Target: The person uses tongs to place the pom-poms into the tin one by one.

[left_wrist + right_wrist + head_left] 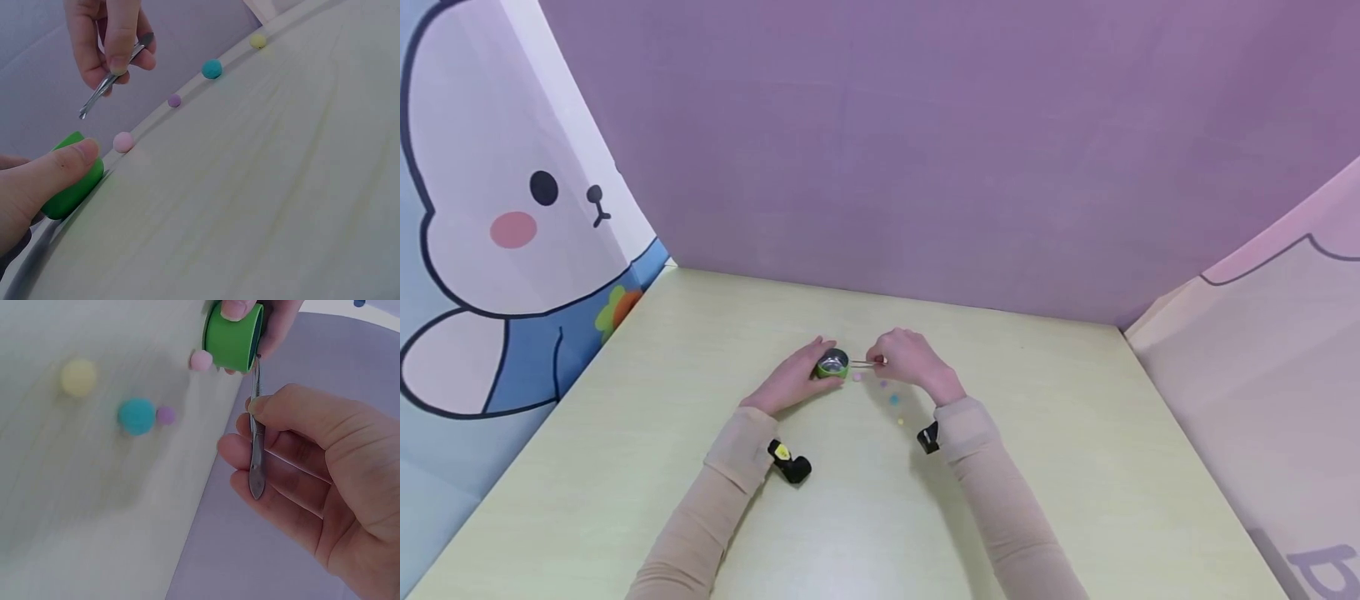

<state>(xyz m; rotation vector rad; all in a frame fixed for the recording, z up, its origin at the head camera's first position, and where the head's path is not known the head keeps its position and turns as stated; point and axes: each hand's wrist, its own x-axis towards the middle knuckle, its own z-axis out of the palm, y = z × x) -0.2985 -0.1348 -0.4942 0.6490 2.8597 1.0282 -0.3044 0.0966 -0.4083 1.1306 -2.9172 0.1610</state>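
My left hand (793,379) grips a small round green cup (232,339) from the side, thumb across its outer wall. The cup's inside looks silvery in the head view. Between thumb and fingers of my right hand (912,360) are metal tweezers (106,87), pinched with their tips pointing at the cup's opening. Nothing shows between the tips in the left wrist view. A pink pom-pom (201,360) sits right by the cup. Beyond it, in a loose row on the table, are a purple pom-pom (165,415), a teal pom-pom (137,416) and a yellow pom-pom (79,377).
The pale table (1075,467) reaches back to a purple cloth wall (910,150). A printed cartoon curtain (467,217) borders the left side, and a pale curtain (1270,375) the right. Black camera mounts (792,463) hang at both wrists.
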